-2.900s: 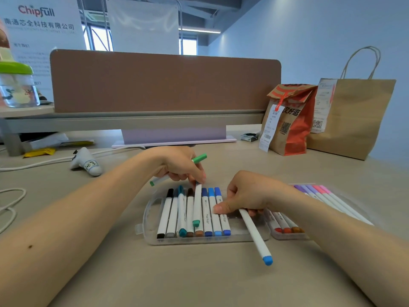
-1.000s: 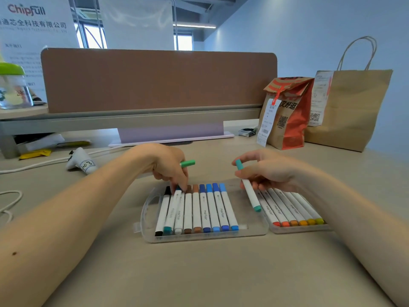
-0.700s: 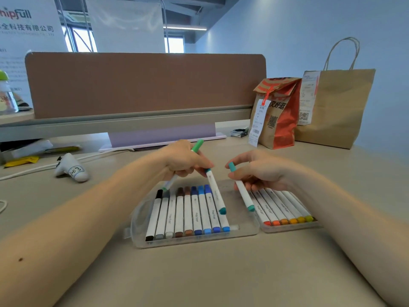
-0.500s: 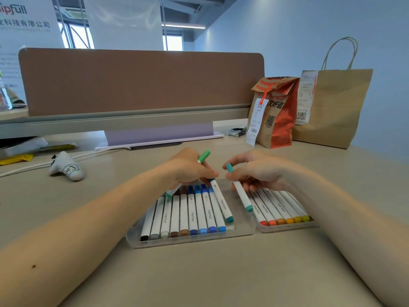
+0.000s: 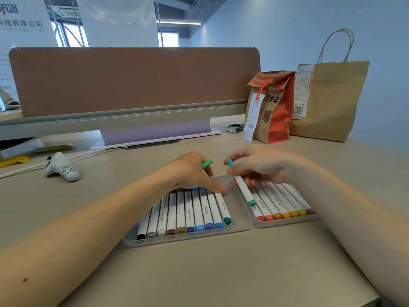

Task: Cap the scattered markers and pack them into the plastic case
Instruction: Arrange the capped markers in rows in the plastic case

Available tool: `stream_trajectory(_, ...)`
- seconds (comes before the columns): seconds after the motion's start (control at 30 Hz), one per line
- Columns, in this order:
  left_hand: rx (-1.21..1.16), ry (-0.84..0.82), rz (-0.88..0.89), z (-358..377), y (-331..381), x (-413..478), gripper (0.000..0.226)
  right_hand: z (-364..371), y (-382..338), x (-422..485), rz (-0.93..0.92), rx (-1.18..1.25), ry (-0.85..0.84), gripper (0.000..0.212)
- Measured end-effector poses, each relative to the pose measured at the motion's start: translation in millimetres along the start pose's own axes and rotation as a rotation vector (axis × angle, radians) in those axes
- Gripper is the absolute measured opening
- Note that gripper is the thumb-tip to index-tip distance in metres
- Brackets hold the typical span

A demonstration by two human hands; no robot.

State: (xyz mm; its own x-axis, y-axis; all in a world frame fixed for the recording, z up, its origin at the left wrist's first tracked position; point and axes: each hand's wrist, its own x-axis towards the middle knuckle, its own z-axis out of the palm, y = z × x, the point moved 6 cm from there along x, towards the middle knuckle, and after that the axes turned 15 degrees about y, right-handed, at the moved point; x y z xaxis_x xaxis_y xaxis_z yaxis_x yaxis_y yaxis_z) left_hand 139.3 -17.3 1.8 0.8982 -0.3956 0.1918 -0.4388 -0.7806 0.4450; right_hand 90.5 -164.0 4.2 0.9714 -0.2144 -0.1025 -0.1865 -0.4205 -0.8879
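A clear plastic case lies open on the desk in two halves. The left half [image 5: 241, 227] holds a row of capped white markers, black through blues, with a dark teal marker [image 5: 223, 209] at the row's right end. The right half [image 5: 287, 223] holds red, orange and yellow markers. My left hand [image 5: 190, 173] grips a green-capped marker [image 5: 207, 163] and its fingertips rest on the top of the dark teal marker. My right hand [image 5: 259, 167] holds a light teal marker [image 5: 242, 189] slanted over the gap between the halves.
A brown desk divider [image 5: 132, 80] stands behind. An orange paper bag [image 5: 274, 111] and a kraft paper bag [image 5: 329, 100] stand at the back right. A white device labelled 03 [image 5: 63, 168] and a cable lie at the left.
My left hand has laid the dark teal marker flat at the right end of the left row. My right hand keeps its light teal marker over the case.
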Motion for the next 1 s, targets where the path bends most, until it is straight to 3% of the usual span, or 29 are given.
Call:
stream_trajectory(0.3,0.096,-0.031,0.103,0,-2,-2,0.046,17,3,-3,-0.010,-0.106,-0.029,0.052)
stream_trajectory(0.43,-0.344,-0.047,-0.062,-14,-4,0,0.028,20,-3,-5,-0.067,-0.227,-0.015,0.058)
stream_trajectory(0.53,-0.644,0.016,-0.210,-24,-8,3,0.038,21,-4,-7,-0.050,-0.223,-0.017,0.059)
stream_trajectory(0.63,-0.831,0.005,-0.224,-24,-5,4,0.036,20,-3,-7,-0.042,-0.220,-0.023,0.057)
stream_trajectory(0.8,-0.965,0.030,-0.193,-25,5,1,0.022,21,-4,-8,-0.032,-0.198,-0.006,0.051)
stream_trajectory(1.0,-0.924,0.051,-0.162,-27,3,2,0.019,28,-1,-8,-0.006,-0.217,-0.028,0.052)
